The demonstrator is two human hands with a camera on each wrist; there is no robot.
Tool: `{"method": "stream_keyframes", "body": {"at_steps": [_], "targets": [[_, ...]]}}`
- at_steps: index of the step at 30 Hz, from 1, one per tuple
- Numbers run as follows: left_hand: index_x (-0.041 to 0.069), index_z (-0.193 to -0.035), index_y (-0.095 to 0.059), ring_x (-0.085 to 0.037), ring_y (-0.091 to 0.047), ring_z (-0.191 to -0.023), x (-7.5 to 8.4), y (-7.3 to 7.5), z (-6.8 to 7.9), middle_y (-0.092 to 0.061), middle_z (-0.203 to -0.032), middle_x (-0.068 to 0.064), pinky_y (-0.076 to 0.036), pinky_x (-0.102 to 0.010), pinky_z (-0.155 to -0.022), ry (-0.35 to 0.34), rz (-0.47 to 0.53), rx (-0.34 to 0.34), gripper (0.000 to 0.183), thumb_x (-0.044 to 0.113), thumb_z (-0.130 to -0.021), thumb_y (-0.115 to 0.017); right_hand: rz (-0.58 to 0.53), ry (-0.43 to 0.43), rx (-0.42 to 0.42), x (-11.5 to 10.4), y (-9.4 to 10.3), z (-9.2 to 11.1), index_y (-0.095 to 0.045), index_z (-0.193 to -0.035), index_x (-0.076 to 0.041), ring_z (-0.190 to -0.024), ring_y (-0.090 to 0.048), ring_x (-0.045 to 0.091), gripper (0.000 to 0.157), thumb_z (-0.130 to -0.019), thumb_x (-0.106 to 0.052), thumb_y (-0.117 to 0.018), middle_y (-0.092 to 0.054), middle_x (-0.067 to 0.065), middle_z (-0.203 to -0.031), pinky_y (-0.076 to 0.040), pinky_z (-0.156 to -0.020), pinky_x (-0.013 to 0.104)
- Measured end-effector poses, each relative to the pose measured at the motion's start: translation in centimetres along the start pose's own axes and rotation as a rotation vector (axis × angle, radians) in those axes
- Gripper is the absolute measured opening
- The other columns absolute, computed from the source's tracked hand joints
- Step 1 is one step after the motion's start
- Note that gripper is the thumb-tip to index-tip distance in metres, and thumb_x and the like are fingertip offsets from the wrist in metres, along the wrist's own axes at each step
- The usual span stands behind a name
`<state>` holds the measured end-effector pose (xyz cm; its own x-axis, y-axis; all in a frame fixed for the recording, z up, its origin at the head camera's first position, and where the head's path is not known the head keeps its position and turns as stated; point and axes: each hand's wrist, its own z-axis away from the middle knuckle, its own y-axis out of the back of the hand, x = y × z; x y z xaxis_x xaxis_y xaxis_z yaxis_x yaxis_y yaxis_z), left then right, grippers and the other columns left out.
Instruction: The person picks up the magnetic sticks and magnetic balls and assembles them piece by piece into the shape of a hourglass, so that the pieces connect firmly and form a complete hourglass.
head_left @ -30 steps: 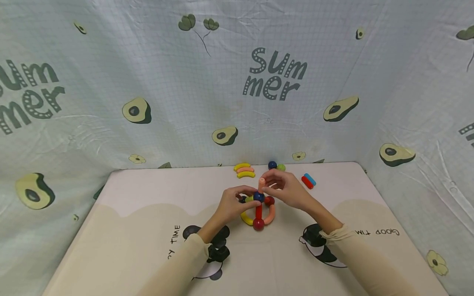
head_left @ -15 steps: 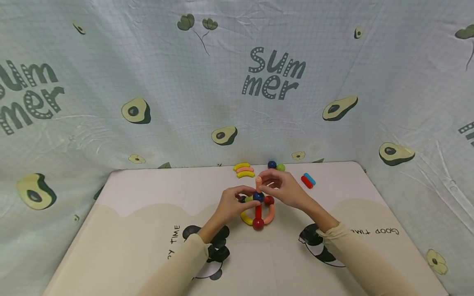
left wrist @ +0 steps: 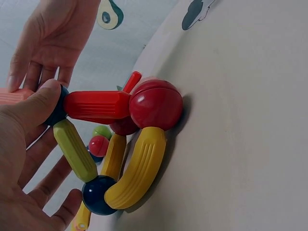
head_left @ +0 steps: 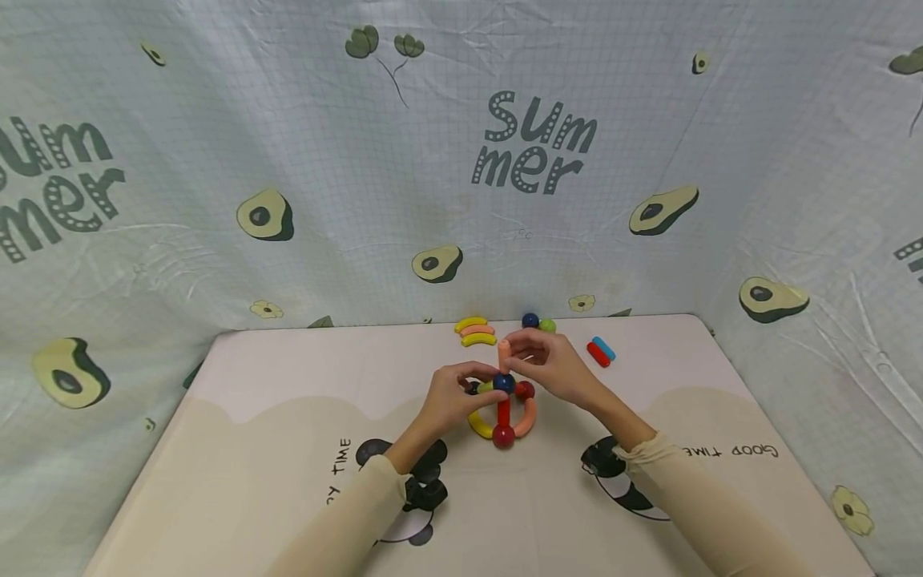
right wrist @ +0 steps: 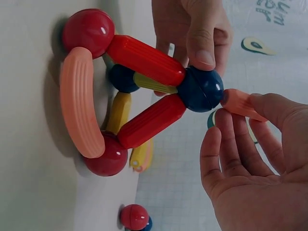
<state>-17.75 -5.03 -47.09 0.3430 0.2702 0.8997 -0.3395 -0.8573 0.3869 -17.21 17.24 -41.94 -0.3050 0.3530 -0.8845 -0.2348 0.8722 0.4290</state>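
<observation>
A pyramid-like frame of magnetic rods and balls stands on the table. At its top is a dark blue ball, which my left hand pinches between thumb and fingers. My right hand holds a salmon rod upright, its lower end right at the ball. Below the ball slope two red rods and a yellow-green rod. The base shows red balls, another blue ball, a curved yellow rod and a curved salmon rod.
Behind the frame lie yellow and salmon curved rods. A blue ball and a green ball sit at the table's back edge. To the right are a red rod and a blue rod. A printed curtain hangs behind.
My right hand has shifted slightly left with the salmon rod, bringing it more squarely over the top blue ball. My left hand keeps its grip, and the frame stays in place.
</observation>
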Motion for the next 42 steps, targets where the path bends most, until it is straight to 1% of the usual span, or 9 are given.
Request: {"method": "stream_keyframes", "body": {"at_steps": [5,12,18,23,26,29,34,39,42], "targets": [[0.013,-0.113,-0.077,-0.021,-0.066,-0.105,0.1,0.1,-0.1,-0.077,-0.107,0.004,-0.052,-0.041,-0.089,0.000,-0.007,0.006,0.032,0.027,-0.086,-0.085,0.001,-0.035,-0.004,0.0,-0.3,0.0,-0.067,-0.126,-0.003,-0.102,-0.069,0.027,0.032,-0.096,-0.013,-0.074,-0.073,0.010,-0.108,-0.056,-0.085,0.023],[0.013,-0.112,-0.077,-0.021,-0.066,-0.104,0.3,0.1,0.0,-0.077,-0.106,0.003,-0.052,-0.042,-0.089,-0.005,-0.010,0.009,0.031,0.028,-0.086,-0.085,0.013,-0.043,-0.005,-0.1,-0.5,0.0,-0.064,-0.130,0.001,-0.107,-0.068,0.031,0.035,-0.097,-0.009,-0.071,-0.072,0.014,-0.113,-0.056,-0.088,0.025],[0.012,-0.111,-0.077,-0.022,-0.066,-0.104,0.2,0.1,0.0,-0.077,-0.106,0.001,-0.053,-0.045,-0.089,-0.010,-0.006,0.013,0.030,0.026,-0.086,-0.086,0.028,-0.034,-0.008,-0.2,-0.4,0.0,-0.067,-0.127,-0.003,-0.103,-0.069,0.026,0.033,-0.097,-0.014,-0.073,-0.073,0.009,-0.110,-0.056,-0.088,0.025],[0.013,-0.112,-0.077,-0.020,-0.065,-0.104,0.2,0.1,0.1,-0.077,-0.106,0.002,-0.052,-0.046,-0.089,-0.008,-0.004,0.009,0.030,0.025,-0.086,-0.086,0.059,0.001,-0.020,0.3,0.1,0.3,-0.067,-0.127,-0.007,-0.101,-0.069,0.022,0.034,-0.096,-0.018,-0.074,-0.073,0.005,-0.108,-0.057,-0.088,0.030],[0.013,-0.113,-0.076,-0.023,-0.065,-0.105,0.3,0.1,0.2,-0.076,-0.107,0.001,-0.051,-0.047,-0.090,-0.002,0.005,0.005,0.031,0.025,-0.086,-0.085,0.086,0.006,-0.015,0.8,0.7,0.6,-0.066,-0.130,-0.007,-0.100,-0.069,0.022,0.035,-0.096,-0.015,-0.074,-0.073,0.005,-0.109,-0.057,-0.090,0.032],[0.012,-0.115,-0.075,-0.026,-0.065,-0.108,0.5,0.0,0.4,-0.076,-0.108,0.000,-0.051,-0.048,-0.091,0.004,0.015,0.005,0.032,0.025,-0.087,-0.085,0.117,-0.007,0.003,1.3,1.5,1.0,-0.065,-0.131,-0.005,-0.101,-0.069,0.023,0.036,-0.097,-0.012,-0.073,-0.073,0.007,-0.110,-0.057,-0.089,0.030],[0.012,-0.116,-0.074,-0.027,-0.064,-0.109,0.6,-0.2,0.6,-0.075,-0.110,-0.001,-0.049,-0.049,-0.093,0.018,0.030,0.009,0.032,0.025,-0.088,-0.083,0.202,-0.030,0.052,2.5,3.1,1.9,-0.066,-0.130,-0.004,-0.099,-0.070,0.021,0.034,-0.097,-0.013,-0.073,-0.074,0.005,-0.109,-0.056,-0.085,0.024],[0.011,-0.116,-0.074,-0.027,-0.064,-0.109,0.6,-0.1,0.6,-0.075,-0.110,-0.002,-0.050,-0.050,-0.093,0.010,0.027,0.008,0.032,0.025,-0.089,-0.083,0.300,-0.031,0.135,4.1,5.1,2.5,-0.068,-0.126,-0.004,-0.094,-0.070,0.023,0.030,-0.097,-0.011,-0.072,-0.075,0.007,-0.103,-0.055,-0.081,0.023],[0.011,-0.116,-0.074,-0.027,-0.064,-0.109,0.6,-0.1,0.5,-0.075,-0.110,-0.002,-0.050,-0.049,-0.092,0.008,0.026,0.001,0.031,0.024,-0.089,-0.083,0.353,-0.052,0.196,5.2,6.5,2.7,-0.069,-0.124,-0.005,-0.092,-0.070,0.024,0.028,-0.097,-0.012,-0.072,-0.075,0.009,-0.102,-0.054,-0.079,0.025]]}}
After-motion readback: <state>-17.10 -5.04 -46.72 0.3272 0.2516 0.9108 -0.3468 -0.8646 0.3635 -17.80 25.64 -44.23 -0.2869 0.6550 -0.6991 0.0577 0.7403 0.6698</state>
